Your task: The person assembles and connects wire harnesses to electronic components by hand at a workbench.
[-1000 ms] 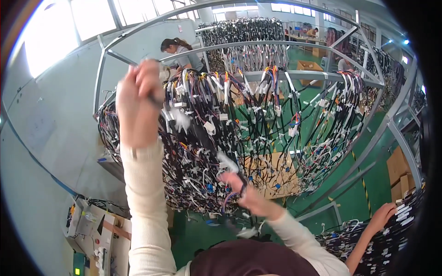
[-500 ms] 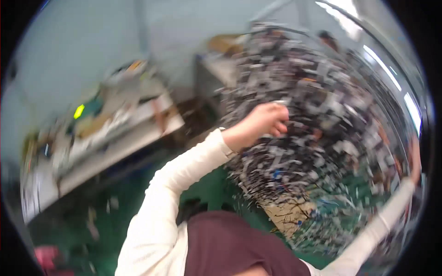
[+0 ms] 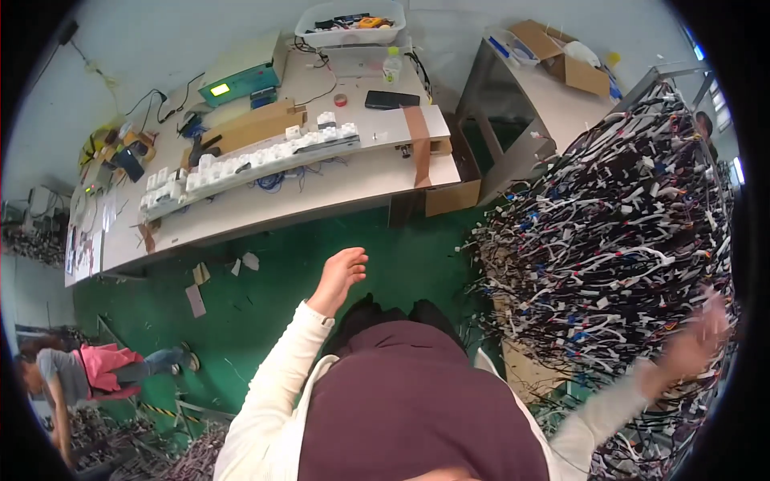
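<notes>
My left hand (image 3: pixel 340 280) hangs in front of my body above the green floor. Its fingers are loosely bent and a little apart, and nothing shows in it. Out to the right, my right hand (image 3: pixel 696 335) is in front of a large hanging mass of wire harnesses (image 3: pixel 593 248). Motion smears that hand's fingers, so neither a hold nor contact with the wires can be made out. The harnesses are mostly black and grey, with white connectors and some blue and red pieces.
Ahead stands a workbench (image 3: pixel 321 188) with a long fixture of white connector blocks (image 3: pixel 257 164), a green tester (image 3: pixel 245 76), a phone (image 3: pixel 391 100) and a bottle (image 3: pixel 391 66). A side table (image 3: pixel 553 112) carries a cardboard box (image 3: pixel 561 60). Another person (image 3: pixel 72 373) is at far left.
My view has turned toward the workbench and steadied. My left hand has come back from in front of the wires to above the floor; my right arm is still out at the right.
</notes>
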The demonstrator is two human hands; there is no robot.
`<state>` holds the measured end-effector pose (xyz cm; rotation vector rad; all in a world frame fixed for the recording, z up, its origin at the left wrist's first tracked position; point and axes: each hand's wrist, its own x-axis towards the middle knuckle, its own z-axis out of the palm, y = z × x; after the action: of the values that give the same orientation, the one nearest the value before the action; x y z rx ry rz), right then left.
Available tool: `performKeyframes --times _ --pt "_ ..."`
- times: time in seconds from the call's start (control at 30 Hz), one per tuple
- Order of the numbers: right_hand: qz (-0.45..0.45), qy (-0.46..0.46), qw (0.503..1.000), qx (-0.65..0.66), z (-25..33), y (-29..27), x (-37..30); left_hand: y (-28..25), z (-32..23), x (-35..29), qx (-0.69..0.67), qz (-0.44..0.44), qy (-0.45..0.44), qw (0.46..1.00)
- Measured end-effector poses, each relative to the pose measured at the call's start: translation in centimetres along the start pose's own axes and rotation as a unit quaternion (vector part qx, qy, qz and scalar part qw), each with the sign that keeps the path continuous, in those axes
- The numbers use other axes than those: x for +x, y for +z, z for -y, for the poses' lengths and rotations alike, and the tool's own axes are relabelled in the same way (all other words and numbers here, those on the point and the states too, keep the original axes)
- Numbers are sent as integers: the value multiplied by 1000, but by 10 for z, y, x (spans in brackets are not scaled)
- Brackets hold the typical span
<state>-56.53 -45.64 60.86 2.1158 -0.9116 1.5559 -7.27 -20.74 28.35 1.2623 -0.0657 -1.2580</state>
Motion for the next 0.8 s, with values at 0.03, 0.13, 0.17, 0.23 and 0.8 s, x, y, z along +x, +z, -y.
performKeyframes --times 0.03,0.13,0.17,0.23,0.8 --pt "168 -103 975 100 81 78 -25 -15 -1 2 -16 -32 22 999" --pt "315 -74 925 200 226 261 -98 -44 -19 -2 -43 -34 30 998" --pt "311 -72 926 202 241 308 -124 -44 -26 0 -50 -38 41 997" --pt "307 -43 922 230 251 405 -178 -50 -35 5 -58 -58 49 995" --pt "594 -302 527 528 317 524 -142 -45 32 -3 -342 -516 149 771"
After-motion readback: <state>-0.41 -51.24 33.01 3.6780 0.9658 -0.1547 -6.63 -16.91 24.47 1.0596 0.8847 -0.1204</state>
